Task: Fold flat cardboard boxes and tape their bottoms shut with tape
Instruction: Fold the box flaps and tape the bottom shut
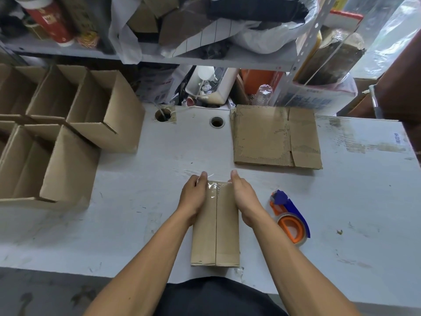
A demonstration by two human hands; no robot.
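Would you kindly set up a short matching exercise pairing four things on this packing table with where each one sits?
Things:
1. tape dispenser
2. flattened cardboard
3. open boxes
4. box being taped

Places:
A. between both hands
B. table's left side
C. just right of the right hand
D. far side, right of the round holes

Pairs: 1-C, 2-D, 3-B, 4-A. The left hand presses the tape's end.
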